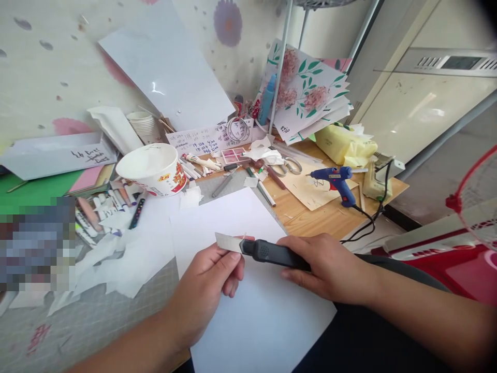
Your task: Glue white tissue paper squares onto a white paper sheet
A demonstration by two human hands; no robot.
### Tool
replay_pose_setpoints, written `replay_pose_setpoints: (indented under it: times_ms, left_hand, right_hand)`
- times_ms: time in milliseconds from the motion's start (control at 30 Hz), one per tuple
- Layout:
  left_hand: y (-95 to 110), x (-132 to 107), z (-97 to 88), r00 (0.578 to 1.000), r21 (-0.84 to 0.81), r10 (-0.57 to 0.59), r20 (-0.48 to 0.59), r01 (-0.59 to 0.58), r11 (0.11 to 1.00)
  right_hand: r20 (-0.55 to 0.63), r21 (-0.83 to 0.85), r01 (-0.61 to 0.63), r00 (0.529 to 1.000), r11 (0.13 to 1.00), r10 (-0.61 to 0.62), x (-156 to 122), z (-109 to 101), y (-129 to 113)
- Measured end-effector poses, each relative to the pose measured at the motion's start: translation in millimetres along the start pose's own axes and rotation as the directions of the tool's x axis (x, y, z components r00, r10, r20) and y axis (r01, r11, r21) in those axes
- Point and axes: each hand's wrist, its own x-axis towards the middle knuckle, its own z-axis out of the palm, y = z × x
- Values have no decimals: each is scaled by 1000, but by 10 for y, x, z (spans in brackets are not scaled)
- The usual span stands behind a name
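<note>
My right hand (328, 267) is closed around the black handle of a utility knife (277, 254). Its blade (228, 243) is extended and points left. My left hand (215, 274) has thumb and fingers pinched together right at the blade, the thumb tip against its lower edge. A tiny pale tip shows above the left fingers, behind the knife; what the pinch holds is mostly hidden. Below both hands lies a large white sheet of paper (256, 321), reaching over the near edge of the table.
A blue glue gun (336, 181) with a black cord lies at the right. Scissors (287, 167), a paper bowl (151, 168), markers (112, 204) and torn paper scraps (132, 264) are spread around. Beneath is a grey cutting mat (128, 316). A yellow tissue pack (345, 145) sits at the back right.
</note>
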Motion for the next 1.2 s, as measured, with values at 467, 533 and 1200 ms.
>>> replay_pose_setpoints:
  times_ms: [467, 533, 1200]
  left_hand:
    - [-34, -98, 59, 997, 219, 68, -32, -59, 974]
    - [-32, -108, 58, 996, 269, 71, -53, -54, 962]
    - [-45, -206, 20, 989, 310, 145, 3, -139, 940]
  right_hand:
    - [-157, -116, 137, 976, 984, -154, -13, 60, -73]
    - [-174, -101, 145, 971, 984, -161, -10, 63, -104]
    - [-275, -240, 78, 950, 968, -145, -50, 56, -96]
